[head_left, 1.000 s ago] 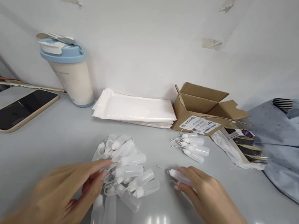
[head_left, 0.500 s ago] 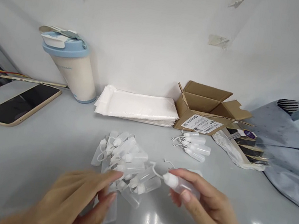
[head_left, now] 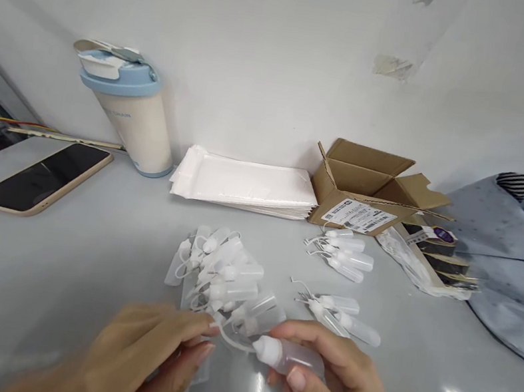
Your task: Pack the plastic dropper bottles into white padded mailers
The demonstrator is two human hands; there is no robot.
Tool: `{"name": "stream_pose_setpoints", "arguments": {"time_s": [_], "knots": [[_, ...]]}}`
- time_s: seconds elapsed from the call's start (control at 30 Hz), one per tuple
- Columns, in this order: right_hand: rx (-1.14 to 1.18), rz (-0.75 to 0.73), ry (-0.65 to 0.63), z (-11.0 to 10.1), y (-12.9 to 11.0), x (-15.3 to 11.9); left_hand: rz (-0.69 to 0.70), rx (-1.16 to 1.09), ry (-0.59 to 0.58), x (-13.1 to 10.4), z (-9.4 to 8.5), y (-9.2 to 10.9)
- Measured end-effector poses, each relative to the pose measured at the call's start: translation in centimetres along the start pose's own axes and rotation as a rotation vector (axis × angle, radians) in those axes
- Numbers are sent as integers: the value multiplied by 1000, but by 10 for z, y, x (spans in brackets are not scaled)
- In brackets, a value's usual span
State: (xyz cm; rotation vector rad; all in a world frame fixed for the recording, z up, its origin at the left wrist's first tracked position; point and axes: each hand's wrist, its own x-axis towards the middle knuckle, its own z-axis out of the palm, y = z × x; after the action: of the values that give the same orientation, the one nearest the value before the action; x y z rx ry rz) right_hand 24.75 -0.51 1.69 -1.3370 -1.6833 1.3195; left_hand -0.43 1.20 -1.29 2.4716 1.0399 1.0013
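A small translucent bottle [head_left: 297,359] with a white nozzle lies between the thumb and fingers of my right hand [head_left: 336,378]. Its thin white tube and cap strap reach left to the fingertips of my left hand [head_left: 153,352]. The left thumb and index finger are nearly together at the tube's end; whether they pinch it is hard to see. Behind my hands lies a loose pile of similar bottles [head_left: 233,272], some partly hidden by my left hand. Several more bottles [head_left: 358,328] lie beyond my right hand, and another small group [head_left: 352,259] is farther back.
White padded envelopes [head_left: 248,183] are stacked against the wall, beside an open cardboard box [head_left: 356,206]. A tumbler [head_left: 138,120] and a phone [head_left: 45,178] are at the left. A tray of dark items [head_left: 443,258] and blue cloth [head_left: 523,269] are at the right.
My right hand has moved left and nearer with its bottle, bringing the tube to my left fingertips. Bottles beyond my right hand now show more fully. The view has shifted slightly.
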Motion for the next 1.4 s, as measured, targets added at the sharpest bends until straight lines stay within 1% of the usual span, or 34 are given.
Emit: {"name": "stream_pose_setpoints", "arguments": {"time_s": [0.07, 0.17, 0.3, 0.43, 0.57, 0.63, 0.73, 0.9, 1.03, 1.23, 1.33, 1.4], "knots": [[-41, 2, 18, -2, -1, 0, -14, 0, 17, 1, -1, 1], [-59, 43, 8, -3, -2, -2, -36, 31, 22, 2, -3, 1], [-10, 85, -16, -2, -4, -4, 20, 31, -10, 6, -5, -1], [9, 86, -52, 1, -5, -2, 53, -3, -45, 8, -2, 2], [22, 124, -67, 3, -1, -3, 35, -4, -12, 3, 2, 3], [34, 133, -66, 3, 1, -4, 52, -5, 2, 2, 1, 3], [26, 135, -60, 3, 1, -5, 87, -6, 11, 2, -1, 3], [-30, 101, -55, 1, -3, -3, 59, 6, 23, 3, -3, 4], [-20, 80, -23, 1, -4, -1, 46, -15, 29, 1, -3, 6], [7, 78, -28, 1, -4, -3, 127, -10, 2, 6, -5, 3], [8, 96, -46, 2, -3, -3, 157, -30, -48, 12, -4, 5], [10, 102, -56, 4, -2, -3, 175, -54, -42, 17, -3, 7]]}}
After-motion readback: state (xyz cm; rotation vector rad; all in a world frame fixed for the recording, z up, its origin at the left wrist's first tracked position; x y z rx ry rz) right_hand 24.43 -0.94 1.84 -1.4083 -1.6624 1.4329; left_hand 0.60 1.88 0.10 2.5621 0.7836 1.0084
